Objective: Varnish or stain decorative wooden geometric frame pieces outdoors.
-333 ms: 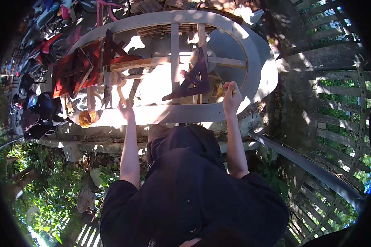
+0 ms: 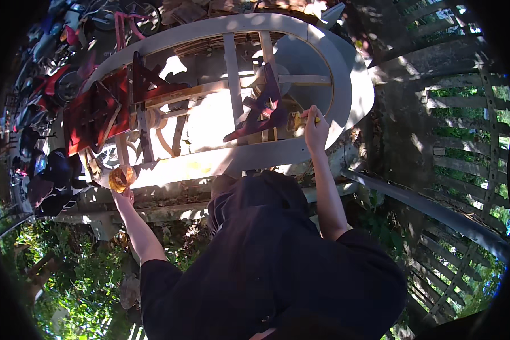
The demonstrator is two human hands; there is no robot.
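My left hand (image 2: pixel 124 196) grips an amber-stained cup (image 2: pixel 119 180) from below, at the near left corner of a long, pale, round-ended wooden frame (image 2: pixel 266 154). My right hand (image 2: pixel 316 131) is closed around the handle of a paintbrush (image 2: pixel 296 121), held over the frame's near right part. Just left of the brush, a dark red triangular wooden bracket (image 2: pixel 271 107) rests across the frame. The cup's contents are too small to make out.
Red-stained slatted wooden pieces (image 2: pixel 93 116) lie across the frame's left end. Bikes and motorbikes (image 2: pixel 68 85) stand at far left. A slatted fence (image 2: pixel 462 122) and a metal rail (image 2: pixel 422 198) run along the right. Green plants (image 2: pixel 79 266) grow at lower left.
My left hand has moved left and down from the frame's near edge to the cup. The brush in my right hand has turned, and its head now shows left of my fingers.
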